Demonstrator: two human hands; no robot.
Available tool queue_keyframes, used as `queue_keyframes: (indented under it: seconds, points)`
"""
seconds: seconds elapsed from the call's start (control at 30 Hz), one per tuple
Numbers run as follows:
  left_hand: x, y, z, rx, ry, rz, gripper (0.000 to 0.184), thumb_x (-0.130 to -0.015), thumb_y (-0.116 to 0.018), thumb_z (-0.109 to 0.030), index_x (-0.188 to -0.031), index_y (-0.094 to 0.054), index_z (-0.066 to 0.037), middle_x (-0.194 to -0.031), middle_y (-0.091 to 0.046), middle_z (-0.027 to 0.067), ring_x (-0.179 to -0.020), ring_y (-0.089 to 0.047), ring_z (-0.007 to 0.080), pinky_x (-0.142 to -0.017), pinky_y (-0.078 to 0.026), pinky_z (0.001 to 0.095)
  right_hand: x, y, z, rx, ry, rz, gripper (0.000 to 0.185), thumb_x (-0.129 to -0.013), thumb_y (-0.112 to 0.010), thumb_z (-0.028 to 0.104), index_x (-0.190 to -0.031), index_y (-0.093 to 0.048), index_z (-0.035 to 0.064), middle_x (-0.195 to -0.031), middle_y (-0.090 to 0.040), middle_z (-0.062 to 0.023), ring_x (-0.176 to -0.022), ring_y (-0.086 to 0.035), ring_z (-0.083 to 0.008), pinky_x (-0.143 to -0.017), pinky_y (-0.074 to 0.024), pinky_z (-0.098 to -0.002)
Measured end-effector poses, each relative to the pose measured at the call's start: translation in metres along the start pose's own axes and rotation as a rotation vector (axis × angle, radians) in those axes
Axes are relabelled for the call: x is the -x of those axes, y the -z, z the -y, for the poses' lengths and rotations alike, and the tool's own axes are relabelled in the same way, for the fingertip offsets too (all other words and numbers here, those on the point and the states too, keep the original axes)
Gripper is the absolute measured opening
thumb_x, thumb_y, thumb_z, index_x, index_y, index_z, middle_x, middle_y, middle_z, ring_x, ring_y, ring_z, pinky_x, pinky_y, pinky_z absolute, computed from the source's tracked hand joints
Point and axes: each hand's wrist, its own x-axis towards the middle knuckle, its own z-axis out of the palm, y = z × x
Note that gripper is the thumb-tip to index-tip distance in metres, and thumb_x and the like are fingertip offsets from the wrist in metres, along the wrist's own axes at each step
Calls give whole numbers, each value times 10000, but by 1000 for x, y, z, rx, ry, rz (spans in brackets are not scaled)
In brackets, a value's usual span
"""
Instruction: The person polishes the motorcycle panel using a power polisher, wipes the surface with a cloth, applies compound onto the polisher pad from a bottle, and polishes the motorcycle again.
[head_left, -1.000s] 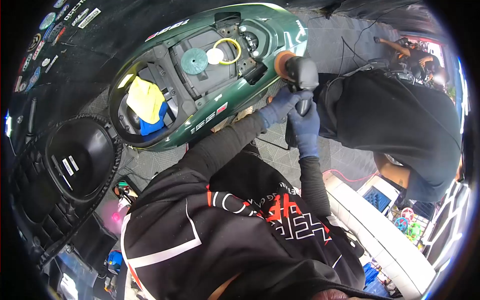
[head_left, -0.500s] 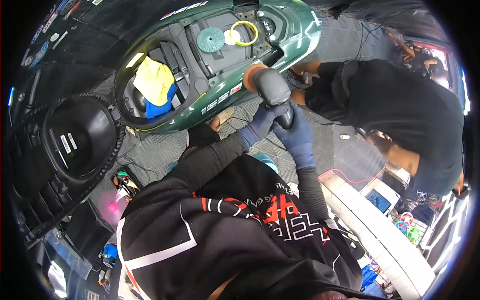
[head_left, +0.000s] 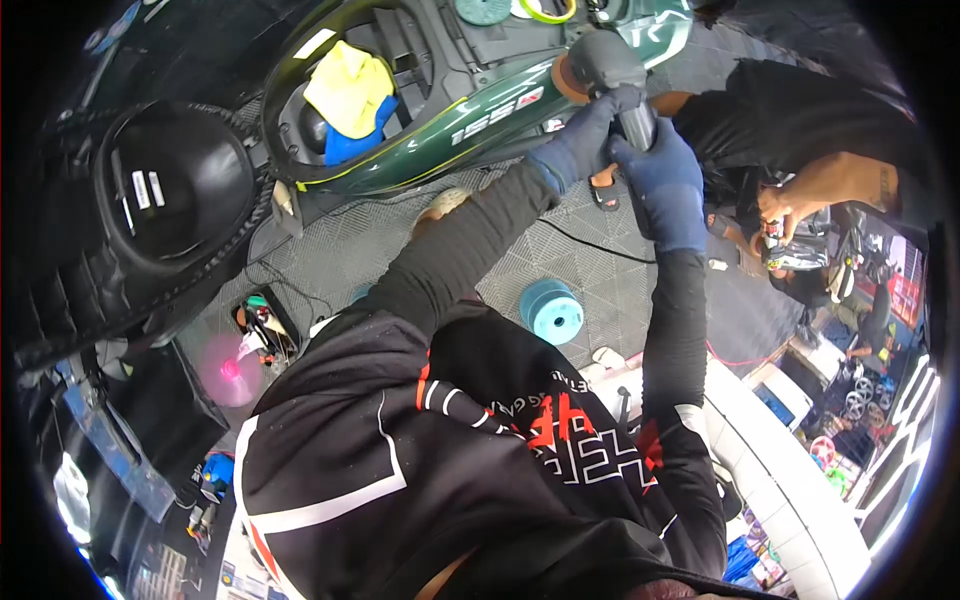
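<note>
Both my hands wear dark blue gloves and are wrapped around a black power polisher (head_left: 605, 65). My left hand (head_left: 582, 145) closes on the neck near its head. My right hand (head_left: 665, 185) grips the handle. The orange-brown polishing pad (head_left: 567, 78) faces the glossy green side panel (head_left: 420, 160) of a scooter, close to the white and red lettering; whether they touch I cannot tell. Inside the open seat compartment lie a yellow cloth (head_left: 350, 88) and a blue cloth (head_left: 362, 135).
A co-worker's arm (head_left: 840, 185) is at the right. A blue round stool (head_left: 552, 310) stands on the grey floor mat (head_left: 480, 245), near a black cord. The black seat (head_left: 175, 180) is tipped up at left. A pink fan (head_left: 232, 370) is lower left, a white padded bench (head_left: 780, 480) lower right.
My view has shifted, so the scooter appears higher. My hands and the polisher have moved up and right, slightly forward along the panel. More of the blue stool shows. The co-worker's position has changed.
</note>
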Motion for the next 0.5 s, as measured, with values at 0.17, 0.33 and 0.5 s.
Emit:
queue_keyframes:
  seconds: [0.17, 0.33, 0.5]
  points:
    - [102, 31, -3, -85, -68, -90, 457, -941, -574, -399, -1241, -582, -55, -1114, -662, 115, -1018, -670, 241, -927, -552, 392, 51, -32, 18, 99, 288, 71, 784, -755, -812, 454, -1394, -506, 118, -1063, -710, -178, -965, -713, -370, -859, -566, -464]
    - [169, 74, 19, 115, -182, -215, 596, -943, -526, -474, -1387, -506, -77, -1296, -617, 121, -1174, -627, 258, -1022, -511, 409, 76, -52, 52, 304, 454, 253, 768, -764, -797, 427, -1367, -490, 64, -1030, -682, -161, -918, -716, -336, -788, -582, -454]
    - [115, 53, 6, -21, -139, 13, 505, -960, -567, -411, -1331, -566, -69, -1204, -636, 86, -1109, -641, 201, -959, -545, 369, 61, -35, 32, 159, 327, 108, 704, -757, -812, 430, -1342, -556, 134, -1043, -710, -173, -939, -712, -362, -819, -568, -466]
